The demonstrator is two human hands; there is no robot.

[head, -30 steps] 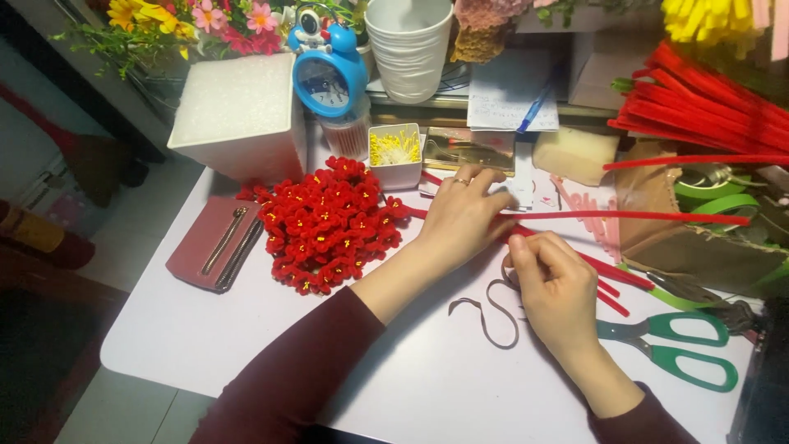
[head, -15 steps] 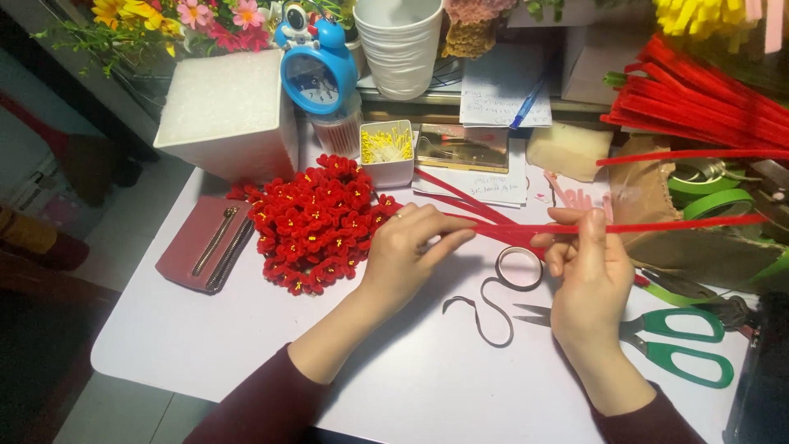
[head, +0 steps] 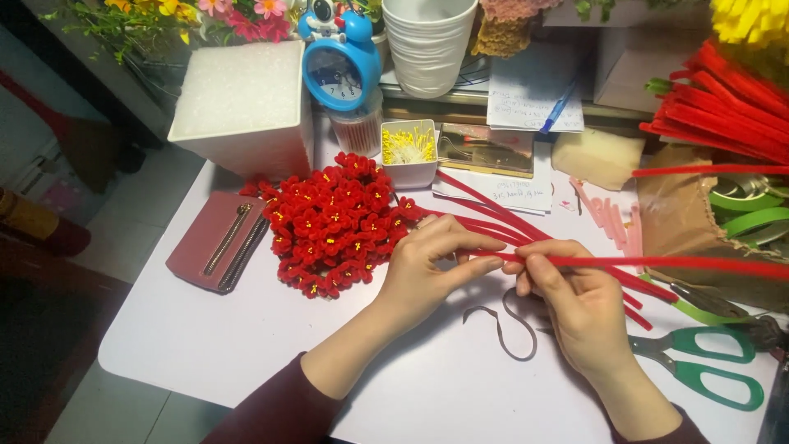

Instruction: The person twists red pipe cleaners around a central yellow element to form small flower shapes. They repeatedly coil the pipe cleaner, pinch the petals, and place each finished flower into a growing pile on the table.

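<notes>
Both hands pinch one long red pipe cleaner [head: 682, 263] that runs level to the right above a white table [head: 246, 345]. My left hand [head: 431, 267] grips its left end between thumb and fingers. My right hand [head: 575, 300] pinches it just to the right, the two hands almost touching. More red pipe cleaners [head: 501, 222] lie fanned under the hands. A pile of small red flowers with yellow centres [head: 333, 222] sits just left of my left hand. A thin curled grey wire [head: 505, 325] lies on the table between my wrists.
Green-handled scissors [head: 707, 366] lie at the right. A bundle of red pipe cleaners [head: 723, 99], a brown paper bag [head: 699, 214], a white foam block [head: 242, 107], a blue clock [head: 341, 70], stacked white cups [head: 427, 41], a small box of yellow stamens [head: 407, 148] and a red wallet [head: 222, 238] surround the work area.
My hands drew together from apart and lifted one red pipe cleaner off the spread, now holding it level. The view shifted slightly.
</notes>
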